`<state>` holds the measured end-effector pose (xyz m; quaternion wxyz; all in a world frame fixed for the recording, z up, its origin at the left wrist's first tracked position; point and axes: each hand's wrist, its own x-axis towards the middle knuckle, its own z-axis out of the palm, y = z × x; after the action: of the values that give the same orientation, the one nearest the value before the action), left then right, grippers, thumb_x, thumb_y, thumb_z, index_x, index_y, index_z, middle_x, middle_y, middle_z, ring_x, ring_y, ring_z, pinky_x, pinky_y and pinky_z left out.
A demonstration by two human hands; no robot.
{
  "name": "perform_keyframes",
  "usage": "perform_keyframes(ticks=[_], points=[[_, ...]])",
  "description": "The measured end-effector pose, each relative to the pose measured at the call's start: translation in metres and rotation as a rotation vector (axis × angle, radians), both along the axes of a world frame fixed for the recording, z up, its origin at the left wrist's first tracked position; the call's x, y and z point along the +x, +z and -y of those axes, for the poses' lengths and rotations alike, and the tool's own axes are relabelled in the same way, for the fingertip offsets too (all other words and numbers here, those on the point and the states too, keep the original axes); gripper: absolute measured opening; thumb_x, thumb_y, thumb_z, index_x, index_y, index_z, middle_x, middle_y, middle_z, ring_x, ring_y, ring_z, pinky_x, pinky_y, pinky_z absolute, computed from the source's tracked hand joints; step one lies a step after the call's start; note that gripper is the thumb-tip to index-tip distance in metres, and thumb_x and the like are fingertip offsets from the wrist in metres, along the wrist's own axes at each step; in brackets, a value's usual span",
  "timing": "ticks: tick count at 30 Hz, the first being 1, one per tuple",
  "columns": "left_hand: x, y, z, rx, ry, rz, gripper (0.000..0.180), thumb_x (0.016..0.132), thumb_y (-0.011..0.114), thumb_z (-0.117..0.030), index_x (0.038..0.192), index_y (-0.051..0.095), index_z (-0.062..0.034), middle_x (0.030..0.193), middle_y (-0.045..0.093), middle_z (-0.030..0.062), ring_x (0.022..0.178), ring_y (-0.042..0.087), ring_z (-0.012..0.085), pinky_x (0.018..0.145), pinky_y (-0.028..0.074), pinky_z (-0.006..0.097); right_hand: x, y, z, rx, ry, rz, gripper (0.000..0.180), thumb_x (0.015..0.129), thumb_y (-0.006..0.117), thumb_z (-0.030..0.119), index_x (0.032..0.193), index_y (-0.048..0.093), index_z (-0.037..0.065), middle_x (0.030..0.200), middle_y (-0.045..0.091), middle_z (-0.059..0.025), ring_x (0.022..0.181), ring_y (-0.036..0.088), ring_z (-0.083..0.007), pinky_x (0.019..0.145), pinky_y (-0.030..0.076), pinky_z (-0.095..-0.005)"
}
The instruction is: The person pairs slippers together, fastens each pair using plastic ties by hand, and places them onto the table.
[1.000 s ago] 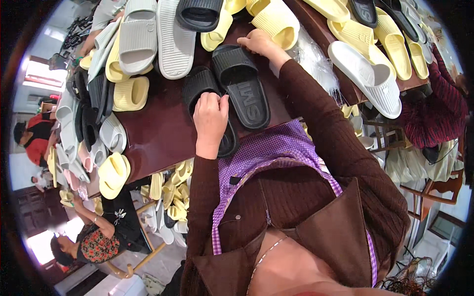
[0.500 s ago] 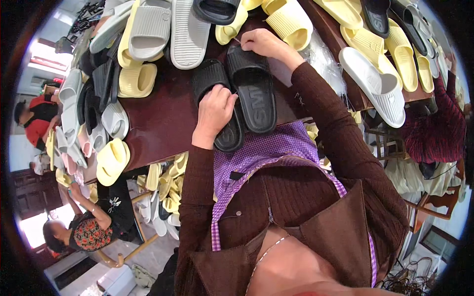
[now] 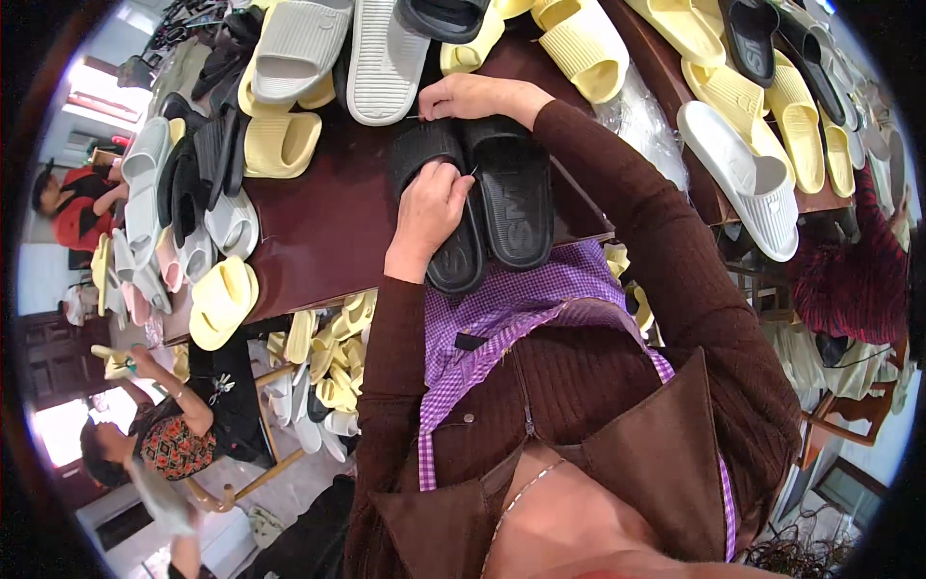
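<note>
Two black slippers lie side by side at the table's near edge, toes pointing away from me. My left hand (image 3: 430, 214) is closed at the strap of the left black slipper (image 3: 456, 265), its fingertips partly hidden by the strap. A thin sliver shows by its thumb, too small to name. Above the toe ends, my right hand (image 3: 471, 98) pinches a thin strand whose kind I cannot make out. The right black slipper (image 3: 521, 212) lies just below my right wrist, with raised lettering on its footbed.
Grey slippers (image 3: 388, 68) and yellow slippers (image 3: 282, 145) crowd the dark red table (image 3: 304, 227). Clear plastic wrap (image 3: 641, 125) lies at the right, near a white slipper (image 3: 741, 179). Other people work at far left and right; yellow slippers (image 3: 338, 352) are heaped below the table.
My right hand has moved left, from the right slipper's toe to above the left one. My left hand stays at its strap. The view has shifted slightly; another person's arm appears at lower left.
</note>
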<state>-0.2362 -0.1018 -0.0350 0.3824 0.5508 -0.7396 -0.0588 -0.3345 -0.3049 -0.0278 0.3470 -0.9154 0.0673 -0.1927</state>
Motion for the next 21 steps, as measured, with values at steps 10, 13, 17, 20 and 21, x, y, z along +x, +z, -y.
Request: perform_keyframes(ticks=[10,13,17,20,21], points=[[0.004,-0.002,0.001,0.007,-0.011,-0.043,0.017,0.084,0.064,-0.012,0.080,0.053,0.0009,0.080,0.053,0.0173,0.075,0.054,0.0365,0.065,0.045,0.042,-0.016,0.008,0.002,-0.268,-0.153,-0.226,0.007,0.088,0.053,0.011,0.090,0.058,0.006,0.080,0.063,-0.0105,0.078,0.062,-0.0260,0.073,0.048,-0.0348],[0.003,-0.002,0.002,0.047,-0.009,-0.039,0.018,0.084,0.063,-0.013,0.080,0.053,0.0009,0.080,0.053,0.0178,0.076,0.054,0.0370,0.066,0.044,0.043,-0.012,0.006,0.000,-0.244,-0.176,-0.054,0.008,0.088,0.052,0.011,0.091,0.058,0.006,0.080,0.063,-0.0104,0.078,0.062,-0.0271,0.073,0.048,-0.0355],[0.003,-0.004,0.003,0.073,-0.010,-0.025,0.019,0.086,0.062,-0.016,0.081,0.053,0.0009,0.080,0.053,0.0190,0.077,0.053,0.0380,0.068,0.044,0.044,-0.001,0.005,-0.005,-0.036,-0.003,0.114,0.012,0.088,0.053,0.015,0.093,0.061,0.008,0.081,0.064,-0.0128,0.080,0.062,-0.0307,0.072,0.047,-0.0387],[0.003,-0.008,0.004,0.072,-0.010,-0.011,0.020,0.086,0.061,-0.017,0.081,0.052,0.0009,0.081,0.052,0.0196,0.077,0.052,0.0386,0.069,0.043,0.044,0.000,0.008,-0.005,-0.088,-0.044,-0.105,0.012,0.087,0.053,0.014,0.093,0.061,0.006,0.082,0.064,-0.0143,0.080,0.062,-0.0334,0.072,0.048,-0.0397],[0.002,-0.009,0.004,0.069,-0.004,-0.007,0.021,0.086,0.061,-0.017,0.081,0.052,0.0010,0.080,0.052,0.0199,0.077,0.052,0.0388,0.069,0.043,0.044,0.001,0.012,-0.007,-0.089,-0.039,-0.105,0.012,0.087,0.053,0.014,0.093,0.061,0.006,0.082,0.064,-0.0143,0.080,0.062,-0.0334,0.072,0.048,-0.0397]])
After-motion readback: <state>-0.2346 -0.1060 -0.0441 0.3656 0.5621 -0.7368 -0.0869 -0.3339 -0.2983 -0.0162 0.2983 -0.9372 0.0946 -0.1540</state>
